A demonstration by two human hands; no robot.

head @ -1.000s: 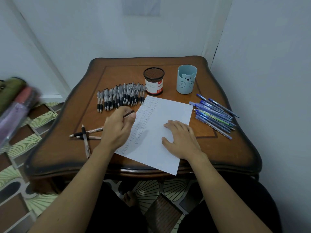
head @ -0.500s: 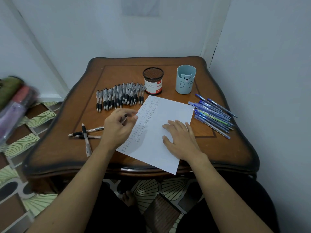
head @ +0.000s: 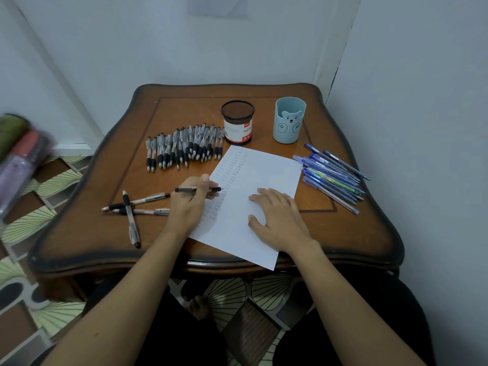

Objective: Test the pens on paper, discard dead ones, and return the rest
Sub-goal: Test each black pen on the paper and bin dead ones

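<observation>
Black pen (head: 186, 189) sat pinched in the curled left hand (head: 188, 204), tip over the paper (head: 264, 167); right of those fingers the right hand (head: 277, 220) pressed flat, fingers straight.

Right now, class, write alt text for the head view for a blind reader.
A left hand holds a black pen at the left edge of a scribbled sheet of paper while the right hand rests flat on it. Around them on the wooden table: a row of black-grip pens, three loose pens, blue pens, a mesh cup and a bear cup.
</observation>
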